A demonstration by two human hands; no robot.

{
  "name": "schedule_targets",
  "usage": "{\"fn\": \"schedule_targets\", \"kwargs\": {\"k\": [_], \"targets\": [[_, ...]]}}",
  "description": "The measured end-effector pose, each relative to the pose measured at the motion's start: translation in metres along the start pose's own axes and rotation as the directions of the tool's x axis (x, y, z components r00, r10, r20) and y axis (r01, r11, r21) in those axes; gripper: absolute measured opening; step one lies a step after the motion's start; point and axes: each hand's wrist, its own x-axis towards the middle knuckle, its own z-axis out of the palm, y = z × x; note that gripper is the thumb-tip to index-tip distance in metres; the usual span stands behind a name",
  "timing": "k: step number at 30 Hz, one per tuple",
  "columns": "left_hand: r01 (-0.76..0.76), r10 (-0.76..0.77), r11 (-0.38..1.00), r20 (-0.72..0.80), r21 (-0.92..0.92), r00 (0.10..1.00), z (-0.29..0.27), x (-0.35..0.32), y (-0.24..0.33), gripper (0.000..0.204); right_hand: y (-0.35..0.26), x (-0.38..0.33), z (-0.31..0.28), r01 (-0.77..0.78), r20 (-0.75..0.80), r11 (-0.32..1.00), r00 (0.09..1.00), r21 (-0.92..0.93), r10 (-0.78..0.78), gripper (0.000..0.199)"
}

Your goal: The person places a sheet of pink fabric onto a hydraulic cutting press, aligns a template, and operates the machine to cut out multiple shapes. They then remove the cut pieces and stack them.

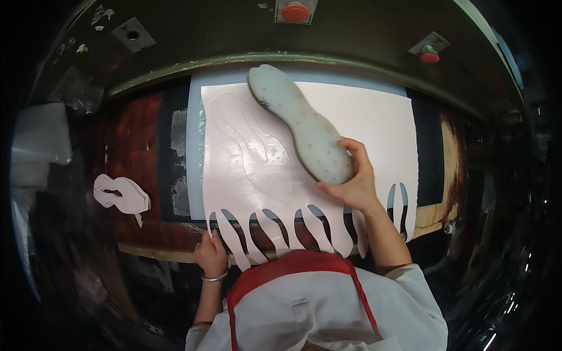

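Observation:
My right hand [357, 178] grips the wide end of a sole-shaped cutting die [304, 123], pale grey-green on its face with small dark dots. The die lies slantwise above a pale pink sheet [363, 123]. To its left, a thin sole-shaped outline with a curved inner line is cut into the sheet. Long openings leave curved strips along the sheet's near edge, which hang over toward me. At the near left corner, my left hand [211, 255] is closed on the narrow end strip of the sheet, its fingers partly hidden.
Under the sheet lies a light blue board [195, 146] on a dark mat [171, 134]. A small stack of cut pink sole pieces [122, 194] rests at left on the reddish-brown table [132, 134]. Beyond stands a green machine beam [234, 35] with red buttons [294, 12].

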Motion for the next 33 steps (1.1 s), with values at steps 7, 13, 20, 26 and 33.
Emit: {"fn": "schedule_targets", "kwargs": {"k": [7,13,20,26,33], "targets": [[-0.008,0.006,0.999,0.046,0.045,0.999,-0.017,-0.003,0.010,0.023,0.028,-0.005,-0.023,0.218,0.122,0.897,0.975,-0.384,-0.184,0.082],[0.060,-0.069,0.994,0.094,0.097,0.993,-0.035,-0.003,0.030,0.025,0.025,-0.006,-0.043,0.166,0.133,0.897,0.984,-0.409,-0.122,0.097],[0.169,-0.185,0.978,0.133,0.124,0.974,-0.058,0.029,0.070,0.029,-0.001,0.075,-0.132,-0.160,-0.515,0.911,0.854,-0.381,-0.066,0.065],[0.243,-0.263,0.958,0.123,0.154,0.957,-0.064,0.066,0.103,0.030,-0.009,0.157,-0.154,-0.211,-0.446,0.720,0.882,-0.661,-0.151,0.091],[0.365,-0.375,0.927,0.206,0.085,0.904,-0.070,0.088,0.109,0.029,-0.008,0.140,-0.161,-0.134,-0.321,0.641,0.929,-0.756,-0.184,0.093]]}}
